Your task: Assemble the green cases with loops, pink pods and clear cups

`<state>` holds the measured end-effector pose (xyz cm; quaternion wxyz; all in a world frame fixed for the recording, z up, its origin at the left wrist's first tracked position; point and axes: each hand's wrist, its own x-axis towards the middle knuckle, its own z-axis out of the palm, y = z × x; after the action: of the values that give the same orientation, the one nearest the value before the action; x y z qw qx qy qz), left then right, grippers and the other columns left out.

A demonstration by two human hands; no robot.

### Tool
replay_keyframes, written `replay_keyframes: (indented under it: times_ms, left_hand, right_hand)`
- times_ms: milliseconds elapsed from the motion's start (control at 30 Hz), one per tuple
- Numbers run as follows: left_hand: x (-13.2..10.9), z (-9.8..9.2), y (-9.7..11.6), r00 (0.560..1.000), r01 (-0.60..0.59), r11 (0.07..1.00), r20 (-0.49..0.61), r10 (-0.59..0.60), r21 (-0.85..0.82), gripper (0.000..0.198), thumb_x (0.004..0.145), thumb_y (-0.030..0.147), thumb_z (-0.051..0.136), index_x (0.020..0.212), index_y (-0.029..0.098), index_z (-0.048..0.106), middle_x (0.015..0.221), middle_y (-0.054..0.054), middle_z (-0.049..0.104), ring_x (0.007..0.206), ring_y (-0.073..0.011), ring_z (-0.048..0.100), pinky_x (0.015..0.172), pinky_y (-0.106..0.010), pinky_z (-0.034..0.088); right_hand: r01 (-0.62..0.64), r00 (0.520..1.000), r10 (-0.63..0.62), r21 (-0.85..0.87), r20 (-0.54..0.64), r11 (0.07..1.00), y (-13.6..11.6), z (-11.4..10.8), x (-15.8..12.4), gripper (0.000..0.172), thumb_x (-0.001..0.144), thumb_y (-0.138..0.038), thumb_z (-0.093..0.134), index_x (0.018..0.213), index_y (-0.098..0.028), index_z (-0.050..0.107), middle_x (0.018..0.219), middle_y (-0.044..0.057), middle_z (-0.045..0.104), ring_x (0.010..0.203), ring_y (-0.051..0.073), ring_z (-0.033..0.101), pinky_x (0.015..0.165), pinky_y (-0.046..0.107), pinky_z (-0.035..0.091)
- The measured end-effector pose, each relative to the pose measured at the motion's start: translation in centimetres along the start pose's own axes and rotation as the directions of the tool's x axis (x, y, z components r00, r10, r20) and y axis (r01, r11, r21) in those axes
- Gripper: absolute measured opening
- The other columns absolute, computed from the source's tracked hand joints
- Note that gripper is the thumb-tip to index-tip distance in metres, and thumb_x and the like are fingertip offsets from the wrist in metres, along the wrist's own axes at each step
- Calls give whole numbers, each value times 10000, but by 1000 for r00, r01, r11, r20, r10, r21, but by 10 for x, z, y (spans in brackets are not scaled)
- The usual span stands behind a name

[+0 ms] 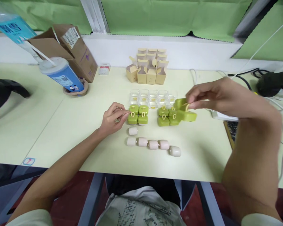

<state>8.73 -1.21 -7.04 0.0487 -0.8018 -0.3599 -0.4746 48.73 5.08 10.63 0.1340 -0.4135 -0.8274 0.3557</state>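
My left hand (113,119) rests on the table, its fingers curled and the fingertips touching the left side of a block of small green cases (138,114) with yellow loops. My right hand (209,97) is raised over a second group of green cases (167,116) and pinches the yellow loop of one green case (187,115), which hangs open like a clamshell. A row of several pale pink oval pieces (153,145) lies nearer me on the table.
Clear plastic trays (153,98) lie behind the green cases, and small tan cardboard boxes (147,67) stand behind those. A blue-labelled cup (62,75) and an open brown carton (70,47) sit at the far left. Cables and a dark device (273,83) lie at the right.
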Motion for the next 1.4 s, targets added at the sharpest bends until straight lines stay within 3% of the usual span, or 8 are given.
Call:
replay_keyframes:
  times_ms: [267,533,667,800,1000,1233,1300,1400]
  left_hand:
    - [6,-16,21,940,-329,929,158,303,171,207,989,150,748,1183,225,748,928,-29,783,649,-117,705,544,-240,505]
    - [15,-36,43,805,-402,900,533,260,168,341,1061,117,563,1354,230,696,1153,-63,859,740,-146,801,578,-271,554]
    - [13,-50,53,714,-441,880,664,222,179,422,1041,98,553,1422,217,690,1291,-102,853,806,-200,840,616,-306,602]
    - [15,-59,59,698,-303,937,709,95,173,434,1048,135,562,1449,239,689,1368,-103,834,977,-234,871,701,-315,647]
    - [3,-63,50,786,-97,985,618,-10,140,234,1111,311,647,1309,206,715,1109,-49,874,808,-177,832,668,-276,621]
    - [-10,-57,53,971,63,998,233,-61,1,295,966,177,861,1230,202,733,1170,-92,830,879,-153,781,718,-250,634]
    - [3,-44,66,986,157,978,79,-147,-138,372,919,124,890,1250,201,738,1197,-110,800,895,-152,768,763,-272,667]
    - [32,-15,88,979,203,874,75,-190,-442,391,925,144,888,1283,207,743,1184,-115,783,991,-173,775,741,-248,682]
  right_hand:
    - [-335,908,391,-300,150,893,81,-14,18,249,800,-484,894,835,-243,840,879,67,832,800,255,736,707,401,537]
    - [-227,910,297,-252,290,941,67,-29,0,212,870,-461,838,898,-251,849,902,68,808,820,245,709,716,395,522]
    - [-241,954,242,-25,178,970,47,-46,-24,377,962,-567,787,1029,-198,822,1044,111,838,865,189,748,749,393,522]
    - [-194,968,231,302,-94,933,31,-38,-25,403,983,-556,789,1105,-173,763,993,101,833,822,184,793,719,412,512]
    - [77,950,145,657,-277,750,23,-1,-7,493,1054,-301,677,1540,-251,613,1114,50,851,886,157,809,820,361,593]
    - [268,957,-7,874,-291,405,36,85,-6,526,891,-452,947,1317,-320,668,1054,12,822,833,178,800,699,281,670]
    - [278,959,-52,890,-279,360,32,116,-7,488,930,-453,925,1325,-340,662,973,-16,800,804,176,801,698,288,672]
    - [336,941,-106,857,-321,390,25,150,-8,447,986,-475,874,1367,-345,679,1057,7,801,830,198,814,735,351,699]
